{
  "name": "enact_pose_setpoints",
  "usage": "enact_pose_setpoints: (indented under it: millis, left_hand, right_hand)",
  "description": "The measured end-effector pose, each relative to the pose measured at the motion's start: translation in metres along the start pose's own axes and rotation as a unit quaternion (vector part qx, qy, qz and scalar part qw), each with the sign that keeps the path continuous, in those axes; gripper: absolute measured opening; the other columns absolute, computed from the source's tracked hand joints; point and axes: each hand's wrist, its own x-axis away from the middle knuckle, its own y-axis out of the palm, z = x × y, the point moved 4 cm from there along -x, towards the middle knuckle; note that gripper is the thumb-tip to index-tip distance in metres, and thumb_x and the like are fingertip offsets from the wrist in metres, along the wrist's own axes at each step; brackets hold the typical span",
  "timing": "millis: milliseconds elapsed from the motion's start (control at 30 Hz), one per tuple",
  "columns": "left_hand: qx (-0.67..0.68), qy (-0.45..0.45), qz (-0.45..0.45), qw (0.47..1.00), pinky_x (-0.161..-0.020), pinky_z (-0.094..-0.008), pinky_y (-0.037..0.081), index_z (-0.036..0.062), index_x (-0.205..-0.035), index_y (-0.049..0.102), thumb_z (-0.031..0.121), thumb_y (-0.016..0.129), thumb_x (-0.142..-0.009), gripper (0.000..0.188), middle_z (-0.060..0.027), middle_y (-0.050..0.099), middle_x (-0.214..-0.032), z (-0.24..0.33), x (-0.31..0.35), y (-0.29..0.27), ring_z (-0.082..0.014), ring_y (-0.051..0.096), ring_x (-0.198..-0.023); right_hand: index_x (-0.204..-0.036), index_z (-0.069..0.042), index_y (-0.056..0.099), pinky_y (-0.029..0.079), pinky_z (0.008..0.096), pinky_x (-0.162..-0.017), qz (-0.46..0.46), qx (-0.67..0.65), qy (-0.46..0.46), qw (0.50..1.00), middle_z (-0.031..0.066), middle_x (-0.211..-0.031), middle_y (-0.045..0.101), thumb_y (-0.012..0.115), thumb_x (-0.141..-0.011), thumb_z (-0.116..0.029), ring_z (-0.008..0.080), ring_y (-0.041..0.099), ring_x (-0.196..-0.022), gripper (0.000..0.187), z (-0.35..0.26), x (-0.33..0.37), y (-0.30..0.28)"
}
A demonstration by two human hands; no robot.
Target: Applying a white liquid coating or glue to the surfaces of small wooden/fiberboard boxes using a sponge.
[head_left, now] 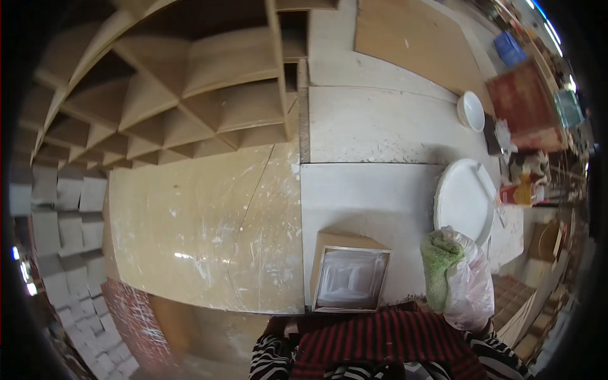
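A folded green cloth stands beside a crumpled clear plastic bag at the right front of the white table. My right sleeve runs up to the bag, which seems to cover my right hand; it grips the cloth, though the fingers themselves are hidden. Just left of the cloth sits a small brown box, its framed face smeared with white. By the table's front edge, my left hand is a dark patch beyond the striped cuff, fingers not visible. A round white tray lies behind the cloth, with a pale strip across its rim.
A white bowl stands farther back on the right. Large brown shelving with many compartments rises over the far left, beside a scratched yellowish board. A brown sheet lies at the back. White stacked blocks line the left.
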Motion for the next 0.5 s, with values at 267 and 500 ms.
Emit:
enact_pose_setpoints:
  millis: [267, 500]
  left_hand:
    - [-0.109, 0.003, -0.126, 0.986, -0.1, -0.0417, 0.041, 0.0127, -0.122, 0.061, 0.041, 0.043, -0.094, 0.043, -0.0134, 0.055, -0.133, 0.0, 0.154, -0.185, -0.034, 0.054, -0.119]
    - [0.568, 0.258, -0.005, 0.781, -0.093, -0.0357, 0.046, 0.0056, -0.121, 0.062, 0.03, 0.045, -0.097, 0.038, -0.0155, 0.066, -0.112, 0.16, 0.239, -0.338, -0.0274, 0.063, -0.102]
  right_hand:
    - [-0.117, 0.001, 0.058, 0.044, 0.0346, -0.1, -0.075, -0.182, -0.037, 0.98, 0.0103, -0.11, 0.053, 0.063, -0.091, -0.016, 0.0229, 0.055, -0.112, 0.032, 0.036, -0.006, 0.009]
    - [-0.118, -0.004, 0.061, 0.042, 0.0341, -0.094, -0.066, -0.082, -0.168, 0.98, 0.01, -0.109, 0.053, 0.065, -0.089, -0.018, 0.0207, 0.052, -0.103, 0.033, 0.08, 0.015, 0.0]
